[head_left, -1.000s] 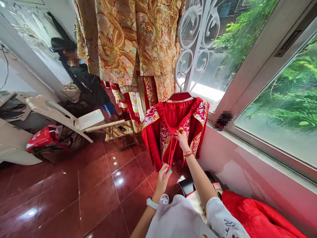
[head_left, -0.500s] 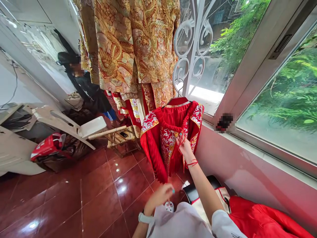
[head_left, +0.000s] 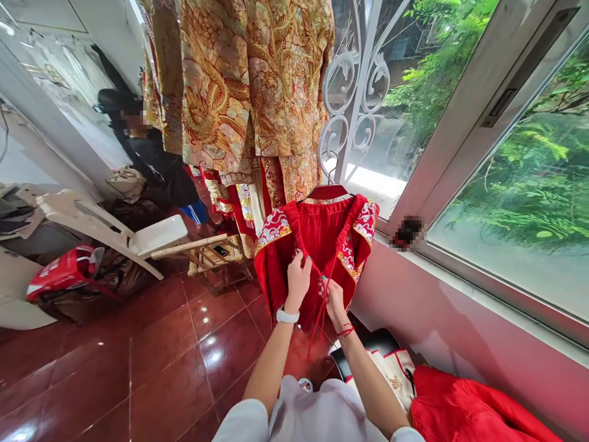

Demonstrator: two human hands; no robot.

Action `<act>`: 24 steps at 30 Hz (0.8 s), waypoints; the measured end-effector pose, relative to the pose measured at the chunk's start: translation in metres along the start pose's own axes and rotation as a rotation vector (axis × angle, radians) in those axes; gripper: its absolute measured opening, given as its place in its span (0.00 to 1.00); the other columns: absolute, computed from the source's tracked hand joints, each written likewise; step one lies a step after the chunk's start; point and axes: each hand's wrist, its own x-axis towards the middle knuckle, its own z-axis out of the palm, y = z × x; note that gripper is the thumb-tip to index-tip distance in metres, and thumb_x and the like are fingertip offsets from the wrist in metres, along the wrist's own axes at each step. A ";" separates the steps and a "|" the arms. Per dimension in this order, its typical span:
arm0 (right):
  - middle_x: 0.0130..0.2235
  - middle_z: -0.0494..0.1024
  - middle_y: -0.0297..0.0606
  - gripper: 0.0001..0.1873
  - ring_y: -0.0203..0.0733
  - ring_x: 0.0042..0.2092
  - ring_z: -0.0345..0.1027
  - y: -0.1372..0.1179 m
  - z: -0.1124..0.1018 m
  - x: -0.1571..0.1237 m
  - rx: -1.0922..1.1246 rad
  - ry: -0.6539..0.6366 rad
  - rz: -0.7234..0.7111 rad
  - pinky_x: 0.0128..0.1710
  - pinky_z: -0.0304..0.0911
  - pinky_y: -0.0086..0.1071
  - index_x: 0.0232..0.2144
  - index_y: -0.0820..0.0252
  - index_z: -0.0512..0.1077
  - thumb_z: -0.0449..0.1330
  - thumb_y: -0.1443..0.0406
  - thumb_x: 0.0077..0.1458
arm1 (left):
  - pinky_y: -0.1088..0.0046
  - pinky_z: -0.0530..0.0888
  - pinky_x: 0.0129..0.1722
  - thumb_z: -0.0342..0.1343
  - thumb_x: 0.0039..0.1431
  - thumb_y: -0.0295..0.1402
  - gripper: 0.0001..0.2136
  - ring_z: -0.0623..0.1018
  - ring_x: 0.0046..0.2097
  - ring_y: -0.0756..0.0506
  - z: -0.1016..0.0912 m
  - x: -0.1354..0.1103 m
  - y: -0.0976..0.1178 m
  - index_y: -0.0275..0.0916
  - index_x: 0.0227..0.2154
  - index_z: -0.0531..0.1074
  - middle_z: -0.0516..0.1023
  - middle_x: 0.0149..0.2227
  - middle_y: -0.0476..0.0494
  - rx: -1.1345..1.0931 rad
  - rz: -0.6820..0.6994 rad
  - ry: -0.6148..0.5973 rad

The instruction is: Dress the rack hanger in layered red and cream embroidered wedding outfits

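Note:
A red embroidered skirt (head_left: 276,276) hangs in front of me from a hanger (head_left: 327,192), its gathered waistband sagging open toward me. White and gold patterned panels show at both of its sides. Closed on the waistband's near left edge is my left hand (head_left: 299,276), a white watch on its wrist. My right hand (head_left: 334,299) pinches the thin red drawstring (head_left: 317,328) just right of it. Loose string ends dangle below the fingers.
Gold embroidered garments (head_left: 257,80) hang behind the skirt. A window with a white scroll grille (head_left: 340,80) is on the right, above red cloth (head_left: 460,405). Left stand a bamboo stool (head_left: 216,252), a white chair (head_left: 159,236) and a person in black (head_left: 156,153).
My left hand has risen from near my lap to the skirt's waistband. My right hand has come down slightly with the drawstring, and the waistband front is pulled lower and wider.

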 end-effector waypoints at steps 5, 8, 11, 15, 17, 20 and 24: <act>0.21 0.66 0.33 0.25 0.38 0.25 0.60 0.030 -0.028 -0.015 -0.117 -0.017 0.084 0.26 0.65 0.36 0.20 0.59 0.68 0.69 0.46 0.29 | 0.74 0.60 0.27 0.48 0.62 0.36 0.10 0.62 0.25 0.50 -0.049 -0.016 -0.015 0.42 0.25 0.60 0.61 0.22 0.54 -0.092 0.013 -0.003; 0.30 0.71 0.36 0.23 0.41 0.32 0.64 -0.007 -0.028 0.002 -0.207 0.168 -0.113 0.35 0.67 0.38 0.30 0.57 0.70 0.62 0.46 0.41 | 0.73 0.60 0.27 0.49 0.61 0.34 0.12 0.61 0.25 0.50 -0.067 -0.009 -0.013 0.43 0.23 0.55 0.57 0.21 0.54 0.035 -0.004 0.082; 0.43 0.72 0.44 0.18 0.47 0.45 0.66 -0.080 -0.001 0.040 -0.457 0.478 -0.597 0.50 0.66 0.43 0.42 0.56 0.67 0.56 0.52 0.54 | 0.69 0.69 0.37 0.55 0.57 0.33 0.07 0.70 0.33 0.45 -0.062 0.013 0.007 0.43 0.29 0.61 0.68 0.29 0.49 0.216 0.103 0.263; 0.58 0.66 0.55 0.29 0.60 0.61 0.58 -0.165 0.052 0.094 -0.787 0.737 -0.806 0.61 0.54 0.56 0.56 0.61 0.63 0.60 0.55 0.55 | 0.50 0.64 0.61 0.62 0.54 0.33 0.17 0.68 0.59 0.31 -0.033 0.069 0.034 0.39 0.46 0.69 0.70 0.53 0.31 0.453 0.264 0.449; 0.62 0.61 0.58 0.34 0.65 0.63 0.54 -0.185 0.066 0.113 -0.889 0.820 -0.735 0.62 0.50 0.60 0.59 0.63 0.63 0.62 0.59 0.52 | 0.43 0.58 0.64 0.62 0.55 0.32 0.23 0.62 0.64 0.27 -0.020 0.099 0.033 0.37 0.54 0.67 0.65 0.61 0.26 0.514 0.224 0.445; 0.65 0.59 0.57 0.34 0.65 0.63 0.53 -0.197 0.059 0.127 -0.947 0.853 -0.674 0.62 0.49 0.61 0.61 0.62 0.64 0.60 0.66 0.51 | 0.37 0.57 0.63 0.57 0.57 0.28 0.25 0.64 0.64 0.25 -0.014 0.130 0.018 0.34 0.59 0.65 0.65 0.62 0.23 0.512 0.162 0.391; 0.58 0.69 0.53 0.30 0.54 0.54 0.65 -0.225 0.014 0.137 -1.019 0.626 -0.656 0.55 0.58 0.51 0.59 0.56 0.70 0.50 0.74 0.55 | 0.46 0.66 0.60 0.48 0.56 0.20 0.23 0.73 0.58 0.31 -0.042 0.152 0.004 0.34 0.55 0.71 0.75 0.55 0.28 0.411 0.178 0.223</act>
